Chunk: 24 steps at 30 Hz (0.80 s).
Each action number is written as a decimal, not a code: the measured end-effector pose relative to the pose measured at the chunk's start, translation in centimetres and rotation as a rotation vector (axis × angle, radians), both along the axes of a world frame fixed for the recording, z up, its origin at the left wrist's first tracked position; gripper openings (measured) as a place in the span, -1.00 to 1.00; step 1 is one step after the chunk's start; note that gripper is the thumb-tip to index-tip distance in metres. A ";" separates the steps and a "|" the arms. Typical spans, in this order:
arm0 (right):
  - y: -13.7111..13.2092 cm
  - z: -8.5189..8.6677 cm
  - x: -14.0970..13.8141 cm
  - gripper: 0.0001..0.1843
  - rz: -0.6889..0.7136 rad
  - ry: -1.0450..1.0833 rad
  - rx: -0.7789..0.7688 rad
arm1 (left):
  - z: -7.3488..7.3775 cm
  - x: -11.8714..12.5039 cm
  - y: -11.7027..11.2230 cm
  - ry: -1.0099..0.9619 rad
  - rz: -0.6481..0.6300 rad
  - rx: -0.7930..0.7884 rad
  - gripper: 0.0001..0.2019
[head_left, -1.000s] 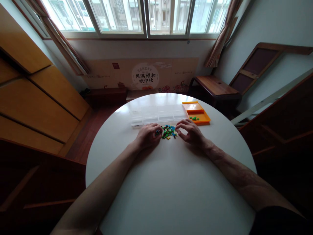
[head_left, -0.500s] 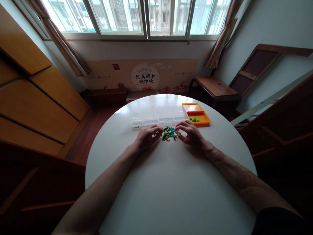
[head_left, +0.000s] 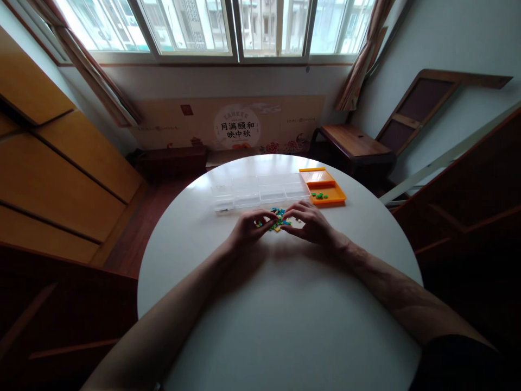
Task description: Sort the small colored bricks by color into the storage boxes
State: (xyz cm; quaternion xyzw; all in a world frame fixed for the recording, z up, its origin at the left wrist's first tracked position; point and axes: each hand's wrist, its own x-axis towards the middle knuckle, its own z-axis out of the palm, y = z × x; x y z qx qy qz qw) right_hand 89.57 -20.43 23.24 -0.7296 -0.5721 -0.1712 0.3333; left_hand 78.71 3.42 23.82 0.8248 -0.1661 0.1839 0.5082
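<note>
A small heap of coloured toy bricks (head_left: 278,212), green, blue, yellow and dark, lies on the white table between my hands. Over its left side, my left hand (head_left: 251,225) is closed in a pinch, thumb and index fingertips together. Whatever sits between those tips is too small to make out, though green shows close by. My right hand (head_left: 308,222) curves in from the other side of the heap, its thumb and fingers apart with a gap between them. Parts of the heap are hidden behind the fingers.
Behind my hands lies a clear plastic compartment box (head_left: 260,191). An orange tray (head_left: 331,191) holding several green pieces adjoins its right end. The round white table (head_left: 285,309) has its far edge just beyond them. A wooden bench (head_left: 354,140) stands past the table.
Both hands have come closer together over the heap. My left fingertips have moved right and closed into a pinch. The whole view has shifted slightly.
</note>
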 end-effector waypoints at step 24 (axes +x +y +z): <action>-5.6 -2.4 7.3 -0.80 -0.827 0.216 0.343 | 0.5 -0.3 3.9 -0.069 0.204 0.497 -0.87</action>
